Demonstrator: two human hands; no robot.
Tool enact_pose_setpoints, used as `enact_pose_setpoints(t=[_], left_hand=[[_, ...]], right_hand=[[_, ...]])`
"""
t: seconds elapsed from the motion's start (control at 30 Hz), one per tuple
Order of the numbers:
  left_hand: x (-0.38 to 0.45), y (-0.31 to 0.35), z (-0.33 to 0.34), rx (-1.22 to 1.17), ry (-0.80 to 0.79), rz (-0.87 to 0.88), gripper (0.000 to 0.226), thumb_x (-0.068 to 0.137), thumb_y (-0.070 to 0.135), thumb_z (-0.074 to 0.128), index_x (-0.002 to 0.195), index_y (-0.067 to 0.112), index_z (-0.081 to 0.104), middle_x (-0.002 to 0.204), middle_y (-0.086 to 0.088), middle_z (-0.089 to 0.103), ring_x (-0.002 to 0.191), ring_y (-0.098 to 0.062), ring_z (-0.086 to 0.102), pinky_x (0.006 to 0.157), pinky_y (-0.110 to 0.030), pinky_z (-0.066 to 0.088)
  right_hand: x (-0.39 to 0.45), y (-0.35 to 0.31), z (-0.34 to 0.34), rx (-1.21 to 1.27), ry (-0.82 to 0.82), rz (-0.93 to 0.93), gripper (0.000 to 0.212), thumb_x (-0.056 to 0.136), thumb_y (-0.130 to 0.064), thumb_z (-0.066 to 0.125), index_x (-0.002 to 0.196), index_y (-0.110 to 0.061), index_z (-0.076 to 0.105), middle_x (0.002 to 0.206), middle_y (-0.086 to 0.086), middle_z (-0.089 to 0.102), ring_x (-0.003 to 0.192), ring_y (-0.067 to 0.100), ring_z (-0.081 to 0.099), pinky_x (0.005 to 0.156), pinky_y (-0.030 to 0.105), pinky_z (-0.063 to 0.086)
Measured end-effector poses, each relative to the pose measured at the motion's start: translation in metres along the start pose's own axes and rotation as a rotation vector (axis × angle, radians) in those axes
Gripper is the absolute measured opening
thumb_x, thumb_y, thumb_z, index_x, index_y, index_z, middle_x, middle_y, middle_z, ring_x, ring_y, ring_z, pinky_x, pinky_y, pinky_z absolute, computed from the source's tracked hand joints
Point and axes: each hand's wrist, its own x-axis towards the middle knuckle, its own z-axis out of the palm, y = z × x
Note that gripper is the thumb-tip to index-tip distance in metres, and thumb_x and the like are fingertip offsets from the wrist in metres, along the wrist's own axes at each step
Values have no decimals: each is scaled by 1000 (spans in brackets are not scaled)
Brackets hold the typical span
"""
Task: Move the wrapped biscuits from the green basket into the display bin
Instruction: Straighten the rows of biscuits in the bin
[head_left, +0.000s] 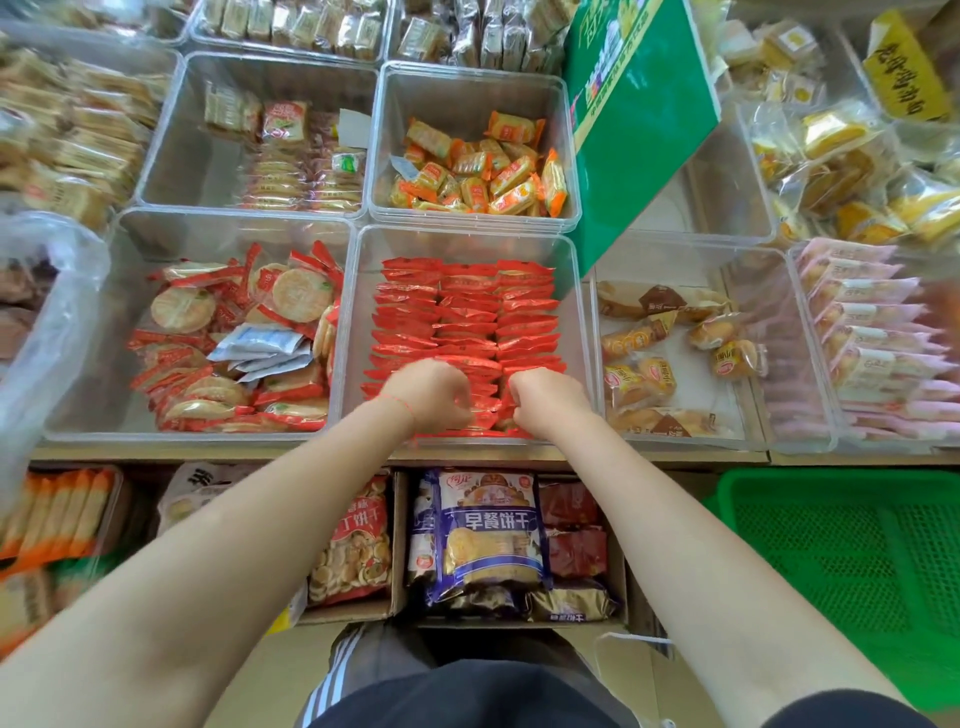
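Both your hands were down at near edge of display bin (358, 332). Left hand (431, 395) and right hand (545, 400) each had fingers curled, pinching red biscuits (467, 327) in near rows.

Packets stood on edge in three columns, long axis left-right. You did well to tuck new ones upright, same facing.

Green basket (831, 561), near right, looked empty.

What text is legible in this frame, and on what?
"早餐饼干": blue biscuit bag in the carton below the shelf.
Red bag left of it: large characters, partly hidden and tilted, not readable.
Yellow tag, top right: characters upside down, not readable.
Green sign: print too small.
Red wrapped biscuits and other wrappers: too blurred.
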Motion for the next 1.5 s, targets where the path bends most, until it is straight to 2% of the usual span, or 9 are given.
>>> enact_pose_setpoints(t=[0.23,0.47,0.8,0.93,1.03,1.13,1.27,1.37,1.5], left_hand=[[12,18,6,-12,-199,-33,12,79,37,71,84,27,77,90,5,73,85,-18,67,78,-37,58],[22,58,25,-167,-150,-42,27,81,32,61,73,8,69,81,-11,70,80,-30,65,68,-32,50],[28,69,32,-96,-49,-147,15,80,24,65,81,15,77,85,-6,73,84,-27,66,77,-34,55],[32,71,31,-69,-142,-189,24,84,27,61,72,12,75,76,-5,70,75,-25,63,65,-31,52],[25,70,24,-181,4,-176,30,85,25,54,56,15,58,62,-4,58,65,-26,52,54,-28,41],[13,55,23,-169,356,-177,22,87,24,51,95,15,70,94,-5,67,90,-26,60,76,-36,51],[10,30,29,80,166,-259,59,92,39,48,147,23,35,157,-8,28,145,-29,20,112,-48,27],[10,23,32,90,59,-258,62,95,45,44,151,30,26,162,-5,14,149,-26,7,115,-51,19],[7,19,27,81,95,-210,51,94,42,45,144,32,42,154,-3,32,142,-25,24,111,-50,28]], right_hand=[[-3,11,-5,95,-160,-25,12,84,-12,66,80,-22,70,96,-1,70,90,22,65,81,37,57],[-6,11,0,7,-156,-46,16,88,-14,59,99,-20,69,98,4,66,88,28,61,71,31,46],[-15,19,6,170,-40,0,21,88,-10,56,102,-13,72,101,8,68,93,32,64,73,32,50],[-17,17,-5,141,-149,-5,13,91,-8,51,88,-6,64,85,8,60,79,28,56,64,31,42],[-17,16,-13,170,-163,18,17,93,-8,48,77,-9,54,83,6,55,78,27,53,65,31,41],[-14,15,-7,296,82,44,16,93,-11,44,84,-11,58,93,7,61,88,28,57,67,33,43],[-5,9,14,217,249,-64,45,94,-17,46,138,-14,45,138,13,45,127,32,41,102,45,39],[-2,6,21,193,127,-54,55,95,-22,47,149,-18,33,151,10,35,140,30,28,113,46,29],[0,7,16,116,73,-22,47,93,-31,49,138,-17,47,138,7,49,130,29,40,109,45,33]])
